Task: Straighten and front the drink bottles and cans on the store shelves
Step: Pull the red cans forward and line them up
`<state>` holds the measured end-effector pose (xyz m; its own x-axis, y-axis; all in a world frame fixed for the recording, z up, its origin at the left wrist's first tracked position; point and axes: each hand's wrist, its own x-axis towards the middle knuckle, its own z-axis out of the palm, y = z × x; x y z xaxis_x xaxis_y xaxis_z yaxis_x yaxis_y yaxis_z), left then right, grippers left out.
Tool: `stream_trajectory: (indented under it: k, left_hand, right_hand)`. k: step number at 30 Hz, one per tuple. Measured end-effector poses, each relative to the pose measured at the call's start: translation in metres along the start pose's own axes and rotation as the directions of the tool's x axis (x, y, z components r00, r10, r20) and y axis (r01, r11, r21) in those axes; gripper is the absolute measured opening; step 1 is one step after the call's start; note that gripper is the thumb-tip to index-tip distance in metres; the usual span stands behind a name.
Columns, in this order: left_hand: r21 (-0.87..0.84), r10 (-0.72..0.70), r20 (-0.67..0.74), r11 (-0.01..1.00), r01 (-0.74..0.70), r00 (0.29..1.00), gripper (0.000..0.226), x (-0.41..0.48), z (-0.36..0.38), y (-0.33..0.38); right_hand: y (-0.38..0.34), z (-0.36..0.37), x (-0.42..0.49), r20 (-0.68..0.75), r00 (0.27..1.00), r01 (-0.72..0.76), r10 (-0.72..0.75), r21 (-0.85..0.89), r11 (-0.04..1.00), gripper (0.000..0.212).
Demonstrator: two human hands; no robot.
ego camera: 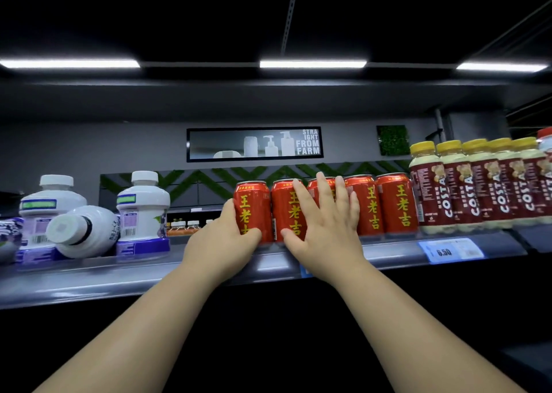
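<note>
Several red cans with yellow characters stand in a row on the grey shelf [89, 273]. My left hand [222, 240] grips the leftmost red can [252, 203] low on its left side, thumb across the front. My right hand [322, 222] lies with straight spread fingers against the fronts of the second can [283, 201] and the third can [318, 185], partly hiding them. Two more red cans [388, 201] stand to the right, labels facing out.
Right of the cans stands a row of brown Costa bottles [478, 189] with yellow caps. At the left are two upright white bottles [143, 210] and one white bottle lying on its side [86, 231]. A blue price tag [451, 250] sits on the shelf edge.
</note>
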<state>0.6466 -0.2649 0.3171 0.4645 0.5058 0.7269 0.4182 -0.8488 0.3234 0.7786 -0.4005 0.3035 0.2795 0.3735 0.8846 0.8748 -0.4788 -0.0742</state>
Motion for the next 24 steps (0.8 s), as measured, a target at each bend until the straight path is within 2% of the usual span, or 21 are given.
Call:
stream_trajectory:
  k: [5,11,16,21,24]
  left_hand:
    - [-0.023,0.002,-0.057,1.0,-0.003,0.998,0.08,-0.001,0.001,-0.006]
    - [-0.006,0.016,-0.092,1.0,-0.017,0.996,0.089,-0.002,0.004,-0.009]
    - [0.024,0.048,-0.118,0.999,-0.045,0.992,0.089,-0.006,0.006,-0.008]
    - [0.02,0.139,-0.285,0.99,-0.139,0.948,0.088,-0.019,0.004,-0.006]
    - [0.047,0.212,-0.264,0.977,-0.207,0.941,0.082,-0.027,0.002,-0.013]
  right_hand:
    - [0.001,0.002,0.001,0.014,1.0,-0.01,0.009,0.018,1.0,0.084]
    - [0.002,0.003,-0.001,0.004,1.0,-0.008,0.008,0.024,1.0,0.083]
    - [0.001,0.001,-0.002,0.006,1.0,0.01,-0.011,0.018,1.0,0.081]
    - [0.003,0.002,-0.003,-0.005,0.995,0.098,-0.098,-0.024,0.995,0.078]
    - [0.004,0.005,-0.005,-0.021,0.985,0.173,-0.173,-0.019,0.985,0.078]
